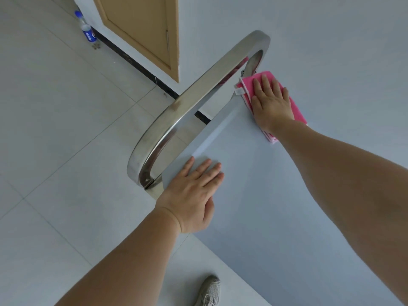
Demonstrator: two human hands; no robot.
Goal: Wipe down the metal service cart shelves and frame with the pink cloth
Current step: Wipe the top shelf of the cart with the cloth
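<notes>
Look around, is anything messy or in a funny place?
One thing: a plastic bottle with a blue label stands on the floor by the wall, beside some small bits. The pink cloth lies flat under the right hand on the cart top. Nothing looks spilled or broken.

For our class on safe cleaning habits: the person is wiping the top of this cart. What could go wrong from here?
1. The right hand presses the cloth flat beside the handle post; a further stroke could knock the fingers on it.
2. The left hand leans on the cart top near its corner; the cart might shift.
3. The shoe stands close under the edge and could get bumped.
</notes>
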